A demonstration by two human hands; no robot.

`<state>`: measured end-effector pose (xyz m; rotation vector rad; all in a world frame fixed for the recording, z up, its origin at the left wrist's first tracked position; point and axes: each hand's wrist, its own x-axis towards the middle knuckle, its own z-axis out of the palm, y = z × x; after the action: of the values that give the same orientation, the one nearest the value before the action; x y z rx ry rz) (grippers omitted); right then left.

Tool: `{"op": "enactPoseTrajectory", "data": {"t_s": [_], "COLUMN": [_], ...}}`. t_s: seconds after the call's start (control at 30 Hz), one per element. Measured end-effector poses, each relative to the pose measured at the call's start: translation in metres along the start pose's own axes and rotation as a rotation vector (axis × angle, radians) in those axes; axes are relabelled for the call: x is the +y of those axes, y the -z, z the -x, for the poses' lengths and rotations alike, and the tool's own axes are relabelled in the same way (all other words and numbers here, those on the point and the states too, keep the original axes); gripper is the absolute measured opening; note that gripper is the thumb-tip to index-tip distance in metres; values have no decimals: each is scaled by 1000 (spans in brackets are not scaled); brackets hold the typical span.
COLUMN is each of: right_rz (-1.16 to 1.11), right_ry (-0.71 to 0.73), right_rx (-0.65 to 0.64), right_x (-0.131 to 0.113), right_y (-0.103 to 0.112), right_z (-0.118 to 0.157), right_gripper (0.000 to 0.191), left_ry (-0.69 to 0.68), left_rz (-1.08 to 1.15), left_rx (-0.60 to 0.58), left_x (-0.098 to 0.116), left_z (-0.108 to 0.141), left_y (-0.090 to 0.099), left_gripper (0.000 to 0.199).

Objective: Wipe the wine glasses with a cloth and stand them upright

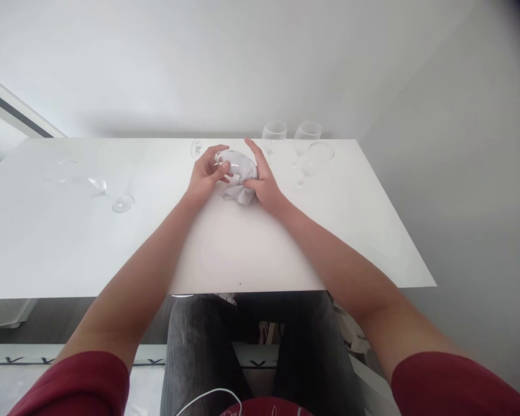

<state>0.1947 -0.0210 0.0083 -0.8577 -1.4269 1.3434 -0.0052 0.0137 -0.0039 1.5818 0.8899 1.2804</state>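
Above the middle of the white table, a clear wine glass [220, 157] lies sideways between my hands, partly wrapped in a pale grey cloth [242, 193]. My left hand [208, 172] is closed round the left end of the glass, thumb on the near side. On the other side, my right hand [262, 176] grips the cloth against the glass, with one finger stretched upward. The cloth hangs in folds below the glass, and hides much of it.
Upright wine glasses [308, 132] stand at the table's back right, by the wall. Other clear glasses lie on the left, one showing its round foot [123, 204]. The white table [251, 254] ends just in front of my legs.
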Motion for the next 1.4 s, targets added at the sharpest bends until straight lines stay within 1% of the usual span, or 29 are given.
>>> {"op": "enactPoseTrajectory", "data": {"t_s": [0.1, 0.17, 0.23, 0.33, 0.43, 0.5, 0.57, 0.63, 0.7, 0.77, 0.8, 0.87, 0.93, 1.0, 1.07, 1.13, 1.2, 1.3, 1.4], "right_rz": [116, 170, 203, 191, 131, 110, 123, 178, 234, 242, 225, 166, 111, 88, 112, 170, 242, 354, 493], "right_ry": [143, 134, 110, 124, 139, 161, 209, 236, 213, 187, 187, 194, 165, 131, 141, 185, 213, 246, 317], "right_rx": [19, 13, 1, -14, 31, 73, 88, 51, -16, -69, -75, -42, 24, 90, 113, 74, -2, -83, -61], "right_x": [2, 3, 4, 5, 7, 9, 10, 12, 13, 13, 13, 13, 13, 13, 12, 10, 8, 2, -3], "right_y": [-3, -6, -7, -5, 0, 1, 1, -1, -3, -4, -3, -1, 1, 2, 1, -2, -6, -12, -15], "right_z": [2, 3, 2, -1, -5, -6, -5, -3, -1, -2, -2, -4, -6, -5, -2, 1, 5, 9, 11], "right_gripper": [96, 90, 84, 78, 71, 70, 72, 75, 77, 78, 77, 74, 71, 73, 76, 79, 78, 65, 48], "left_ry": [-40, -60, -52, -25, -10, -3, -4, -13, -28, -41, -46, -61, -72, -62, -35, -23, -27, -37, -41], "left_rz": [-15, -28, -30, -35, -62, -56, -46, -54, -55, -21, 2, 21, 2, -13, -4, 2, -11, -26, -6], "left_rx": [13, 19, 31, 67, 96, 116, 117, 82, 44, 38, 44, 70, 94, 109, 107, 94, 82, 65, 26], "left_x": [3, 7, 8, 5, -4, -9, -11, -11, -8, -5, -4, -5, -7, -10, -11, -10, -7, -2, 1], "left_z": [1, 2, 3, 1, -3, -6, -7, -6, -4, -3, -3, -3, -5, -6, -6, -5, -3, -1, -1], "left_y": [0, -1, -3, -3, 0, 1, 2, 1, 0, -1, -1, -1, 0, 1, 1, 1, 0, -2, -3], "left_gripper": [60, 58, 57, 56, 55, 52, 51, 51, 52, 53, 53, 53, 53, 49, 46, 45, 46, 47, 53]}}
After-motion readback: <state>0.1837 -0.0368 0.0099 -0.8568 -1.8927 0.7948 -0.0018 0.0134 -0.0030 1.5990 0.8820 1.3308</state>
